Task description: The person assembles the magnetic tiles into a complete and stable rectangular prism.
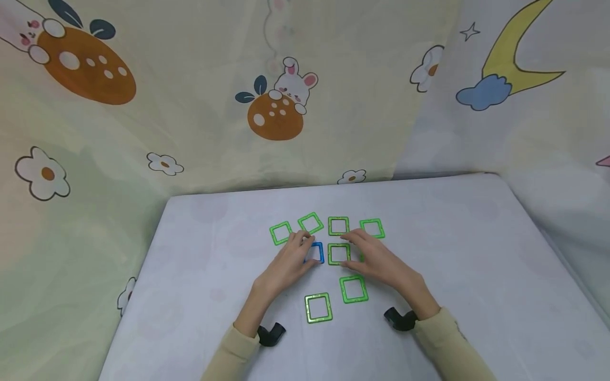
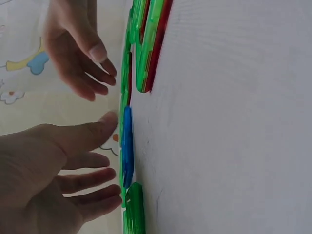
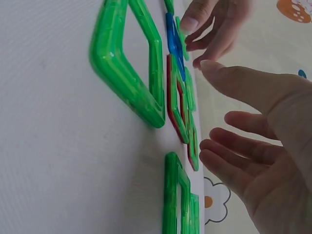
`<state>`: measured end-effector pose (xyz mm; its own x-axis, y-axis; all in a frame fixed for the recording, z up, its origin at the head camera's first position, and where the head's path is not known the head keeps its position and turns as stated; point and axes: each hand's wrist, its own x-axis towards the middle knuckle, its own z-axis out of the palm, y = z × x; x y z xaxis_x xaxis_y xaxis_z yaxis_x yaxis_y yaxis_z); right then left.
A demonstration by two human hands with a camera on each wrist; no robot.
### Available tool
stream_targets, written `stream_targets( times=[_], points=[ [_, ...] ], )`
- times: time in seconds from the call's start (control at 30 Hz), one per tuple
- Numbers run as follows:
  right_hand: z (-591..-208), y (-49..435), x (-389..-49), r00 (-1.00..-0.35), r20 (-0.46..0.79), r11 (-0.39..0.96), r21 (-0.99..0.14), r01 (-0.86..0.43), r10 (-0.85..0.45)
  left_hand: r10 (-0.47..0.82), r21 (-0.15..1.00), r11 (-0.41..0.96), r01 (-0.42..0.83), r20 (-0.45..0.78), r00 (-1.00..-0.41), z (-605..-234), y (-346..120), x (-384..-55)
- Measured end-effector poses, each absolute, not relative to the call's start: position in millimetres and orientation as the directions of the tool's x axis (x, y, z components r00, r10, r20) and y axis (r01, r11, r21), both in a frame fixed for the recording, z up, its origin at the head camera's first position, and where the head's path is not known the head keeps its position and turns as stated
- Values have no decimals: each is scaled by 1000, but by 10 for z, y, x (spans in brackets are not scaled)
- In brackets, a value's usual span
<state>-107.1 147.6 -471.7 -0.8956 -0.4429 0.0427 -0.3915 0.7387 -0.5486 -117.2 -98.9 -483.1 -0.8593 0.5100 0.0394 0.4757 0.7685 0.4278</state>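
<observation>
My left hand [image 1: 286, 264] hovers close over a blue square magnetic tile [image 1: 322, 253], thumb and fingers spread at its sides and partly hiding it in the head view. In the left wrist view, the blue tile [image 2: 128, 146] lies flat on the table beyond the fingertips. My right hand [image 1: 376, 258] is over the right side of a green square tile [image 1: 330, 254], its fingers relaxed and parted. Another green tile is mostly hidden under that hand. The right wrist view shows a green tile with a red underside [image 3: 171, 97] beside the blue one. Neither hand holds anything.
Several hollow green tiles lie around: a back row including one tile [image 1: 339, 218] and a right-end tile [image 1: 383, 228], plus two nearer ones, a tile [image 1: 354, 300] and another tile [image 1: 318, 319]. A white-covered table [image 1: 200, 296] meets a patterned cloth [image 1: 200, 121] behind.
</observation>
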Motion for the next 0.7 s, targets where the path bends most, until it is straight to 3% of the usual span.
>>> stream_targets(
  times=[0.17,0.7],
  points=[
    [-4752,1427,-1099,-891,5,756,-527,-388,-454,501,435,782,447,-12,-865,-4855,-988,-1168],
    [-4843,1364,-1084,-870,69,748,-481,-458,-489,525,451,762,464,-11,-851,-4874,-965,-1153]
  ],
)
